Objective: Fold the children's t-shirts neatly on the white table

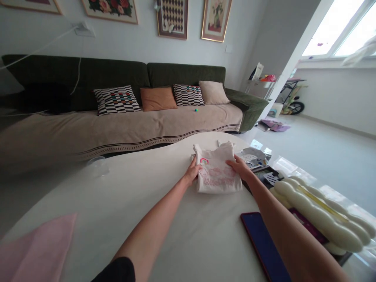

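Observation:
Between my two hands is a folded white T-shirt (219,172) with a pink print and a small rainbow patch, over the white table (141,196). My left hand (193,171) grips its left edge, thumb on top and fingers out of sight behind the cloth. On the opposite edge, my right hand (238,166) holds the shirt the same way, thumb lying on the front. Whether the shirt's lower edge rests on the table I cannot tell.
A dark blue tablet-like slab (264,244) lies under my right forearm. Further right sit a cream puffy tissue-box cover (320,211) and a silvery packet (254,156). A clear plastic cup (98,166) and pink cloth (41,250) lie left. Behind stands a green sofa (188,72).

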Demonstrator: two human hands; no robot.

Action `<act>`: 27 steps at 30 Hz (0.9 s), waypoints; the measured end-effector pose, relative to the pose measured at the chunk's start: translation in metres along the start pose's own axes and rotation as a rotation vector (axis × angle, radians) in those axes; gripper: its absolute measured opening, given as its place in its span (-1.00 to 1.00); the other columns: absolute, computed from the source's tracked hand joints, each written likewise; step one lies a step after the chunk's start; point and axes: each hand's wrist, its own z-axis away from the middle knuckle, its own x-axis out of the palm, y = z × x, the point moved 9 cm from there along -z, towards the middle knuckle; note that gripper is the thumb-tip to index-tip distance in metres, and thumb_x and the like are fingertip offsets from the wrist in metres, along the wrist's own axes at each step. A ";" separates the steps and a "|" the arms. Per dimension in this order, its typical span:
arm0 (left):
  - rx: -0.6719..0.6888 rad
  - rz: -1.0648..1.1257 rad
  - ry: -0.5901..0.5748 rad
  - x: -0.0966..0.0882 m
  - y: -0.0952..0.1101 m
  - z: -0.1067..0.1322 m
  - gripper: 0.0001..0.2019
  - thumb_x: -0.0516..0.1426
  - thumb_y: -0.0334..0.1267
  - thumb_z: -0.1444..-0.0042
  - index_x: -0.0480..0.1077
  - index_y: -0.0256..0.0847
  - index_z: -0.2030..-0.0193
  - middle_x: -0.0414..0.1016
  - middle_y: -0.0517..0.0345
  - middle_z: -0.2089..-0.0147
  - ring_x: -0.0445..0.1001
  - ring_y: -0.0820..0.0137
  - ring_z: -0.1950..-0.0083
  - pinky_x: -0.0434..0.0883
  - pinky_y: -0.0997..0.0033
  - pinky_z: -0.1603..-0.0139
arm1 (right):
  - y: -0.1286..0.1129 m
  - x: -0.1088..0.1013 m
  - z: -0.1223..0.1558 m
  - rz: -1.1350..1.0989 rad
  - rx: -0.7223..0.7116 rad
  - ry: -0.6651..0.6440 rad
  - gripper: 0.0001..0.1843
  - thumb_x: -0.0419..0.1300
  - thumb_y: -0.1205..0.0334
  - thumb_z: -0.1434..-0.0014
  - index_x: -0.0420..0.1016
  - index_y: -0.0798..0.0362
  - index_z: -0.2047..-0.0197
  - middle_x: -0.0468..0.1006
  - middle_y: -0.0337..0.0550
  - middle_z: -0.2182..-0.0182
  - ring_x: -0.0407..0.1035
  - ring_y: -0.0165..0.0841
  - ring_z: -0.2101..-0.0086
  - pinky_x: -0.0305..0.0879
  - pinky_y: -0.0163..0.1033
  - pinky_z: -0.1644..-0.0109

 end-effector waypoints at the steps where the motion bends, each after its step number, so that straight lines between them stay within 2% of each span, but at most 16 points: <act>1: -0.012 -0.082 0.072 -0.006 -0.007 -0.004 -0.30 0.01 -0.39 0.05 -0.08 -0.03 -0.28 0.43 0.16 0.05 0.45 0.42 0.25 0.34 0.46 0.23 | 0.004 0.002 -0.005 0.044 -0.004 0.010 -0.58 0.09 0.17 0.09 0.34 0.10 0.11 0.50 -0.16 0.40 0.39 -0.32 0.41 0.34 -0.27 0.38; 4: -0.037 -0.250 0.240 -0.023 -0.023 -0.002 -0.39 0.06 -0.31 0.00 0.05 -0.19 -0.24 0.28 0.01 -0.14 0.32 0.29 -0.06 0.23 0.40 -0.01 | 0.012 0.008 -0.009 0.188 -0.009 0.067 -0.47 0.13 0.22 0.12 0.29 0.12 0.00 0.48 -0.05 0.24 0.36 -0.20 0.23 0.30 -0.15 0.17; 6: -0.034 -0.285 0.258 -0.026 -0.029 0.006 -0.33 0.14 -0.20 0.03 0.04 -0.27 -0.24 0.22 -0.11 -0.18 0.23 0.20 -0.14 0.16 0.33 -0.09 | 0.010 0.011 -0.006 0.278 -0.007 0.132 -0.35 0.14 0.24 0.11 0.18 0.14 -0.11 0.41 0.09 0.10 0.26 -0.08 0.08 0.18 -0.02 0.02; 8: 0.008 -0.325 0.231 -0.024 -0.030 0.017 -0.20 0.22 -0.15 0.11 -0.02 -0.29 -0.25 0.26 -0.18 -0.14 0.24 0.14 -0.13 0.16 0.27 -0.08 | 0.002 0.017 0.002 0.345 -0.017 0.199 -0.28 0.11 0.24 0.05 0.04 0.13 -0.20 0.24 0.18 -0.06 0.10 0.01 -0.06 0.00 0.10 -0.08; 10: 0.068 -0.320 0.182 -0.019 -0.029 0.029 -0.13 0.26 -0.19 0.16 -0.07 -0.29 -0.27 0.29 -0.21 -0.10 0.32 0.14 -0.05 0.23 0.25 -0.01 | -0.014 0.030 0.012 0.485 -0.096 0.241 -0.30 0.07 0.19 -0.02 -0.03 0.07 -0.23 0.00 0.15 -0.20 -0.13 0.04 -0.16 -0.19 0.17 -0.14; 12: 0.081 -0.250 0.116 -0.010 -0.035 0.040 -0.13 0.24 -0.25 0.12 -0.14 -0.26 -0.28 0.32 -0.23 -0.05 0.45 0.23 0.18 0.33 0.30 0.18 | -0.028 0.051 0.020 0.694 -0.186 0.206 -0.35 0.05 0.04 -0.07 0.01 -0.05 -0.23 -0.17 0.01 -0.26 -0.32 0.06 -0.20 -0.31 0.21 -0.15; 15: 0.000 -0.187 0.007 0.006 -0.052 0.061 -0.15 0.15 -0.31 0.03 -0.29 -0.20 -0.31 0.46 -0.05 0.23 0.39 0.47 0.56 0.33 0.44 0.48 | -0.019 0.080 0.023 0.892 -0.152 0.016 -0.30 -0.04 -0.25 -0.04 0.04 -0.19 -0.21 -0.16 -0.07 -0.26 -0.36 0.15 -0.19 -0.28 0.32 -0.09; 17: -0.056 -0.201 -0.053 0.011 -0.061 0.082 -0.14 0.11 -0.35 0.01 -0.38 -0.20 -0.31 0.44 0.15 0.44 0.33 0.53 0.64 0.29 0.52 0.56 | -0.007 0.087 0.021 0.911 -0.079 -0.098 -0.24 -0.12 -0.35 -0.01 -0.02 -0.23 -0.23 -0.13 -0.04 -0.26 -0.32 0.20 -0.18 -0.23 0.37 -0.05; 19: -0.085 -0.200 -0.094 0.003 -0.063 0.113 -0.15 0.09 -0.34 -0.01 -0.40 -0.21 -0.31 0.40 0.23 0.49 0.34 0.53 0.63 0.28 0.56 0.57 | -0.004 0.087 0.019 0.923 -0.039 -0.179 -0.20 -0.16 -0.38 0.00 -0.07 -0.23 -0.25 -0.14 -0.02 -0.26 -0.31 0.22 -0.18 -0.22 0.38 -0.03; 20: -0.092 -0.194 -0.103 -0.006 -0.062 0.132 -0.17 0.09 -0.31 -0.02 -0.39 -0.21 -0.31 0.40 0.23 0.48 0.35 0.53 0.62 0.28 0.57 0.56 | -0.006 0.086 0.021 0.933 -0.030 -0.197 -0.20 -0.18 -0.38 -0.01 -0.08 -0.22 -0.25 -0.15 -0.01 -0.26 -0.31 0.22 -0.18 -0.22 0.39 -0.03; 22: -0.095 -0.191 -0.091 -0.039 -0.058 0.177 -0.22 0.08 -0.24 -0.04 -0.31 -0.18 -0.31 0.41 0.21 0.44 0.38 0.52 0.58 0.30 0.55 0.52 | -0.017 0.082 0.030 0.959 -0.070 -0.180 -0.23 -0.19 -0.36 -0.03 -0.08 -0.24 -0.25 -0.17 -0.03 -0.27 -0.33 0.17 -0.19 -0.22 0.38 -0.04; 25: -0.113 -0.222 0.028 -0.112 -0.058 0.255 -0.32 0.08 -0.12 -0.04 -0.09 -0.20 -0.26 0.40 0.20 0.43 0.40 0.49 0.52 0.34 0.48 0.41 | -0.036 0.075 0.063 0.987 -0.239 -0.040 -0.26 -0.15 -0.33 -0.04 -0.04 -0.21 -0.24 -0.16 -0.05 -0.27 -0.29 0.09 -0.20 -0.17 0.34 -0.06; 27: -0.148 -0.221 0.171 -0.167 -0.064 0.310 -0.34 0.09 -0.01 -0.01 0.03 -0.24 -0.21 0.39 0.20 0.46 0.39 0.45 0.50 0.35 0.44 0.39 | -0.032 0.061 0.088 0.939 -0.262 0.109 -0.27 -0.12 -0.26 -0.07 0.03 -0.05 -0.22 -0.01 0.07 -0.22 -0.12 0.03 -0.17 -0.05 0.22 -0.07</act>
